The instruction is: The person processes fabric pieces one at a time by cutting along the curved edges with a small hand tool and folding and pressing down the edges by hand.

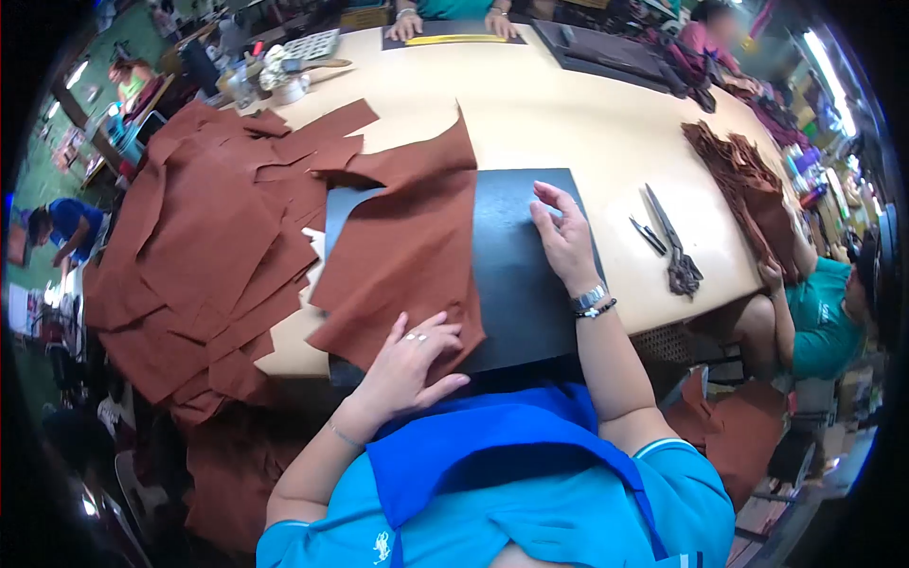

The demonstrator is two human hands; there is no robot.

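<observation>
A brown cloth piece (407,237) lies partly over a dark flat board (521,284), its far corner raised and folded. My left hand (417,364) rests at the near edge of this cloth, fingers spread and thumb apart. Over the right side of the board is my right hand (563,232), fingers slightly curled and apart, with nothing in it. A big heap of brown cloth pieces (213,227) spreads to the left and hangs over the table's edge.
Scissors (674,241) and a small dark tool (648,235) lie right of the board on the pale table (625,133). Bunched brown cloth (748,185) sits by a seated co-worker (819,312). Across the table, another person's hands (407,24) touch a yellow ruler (459,39).
</observation>
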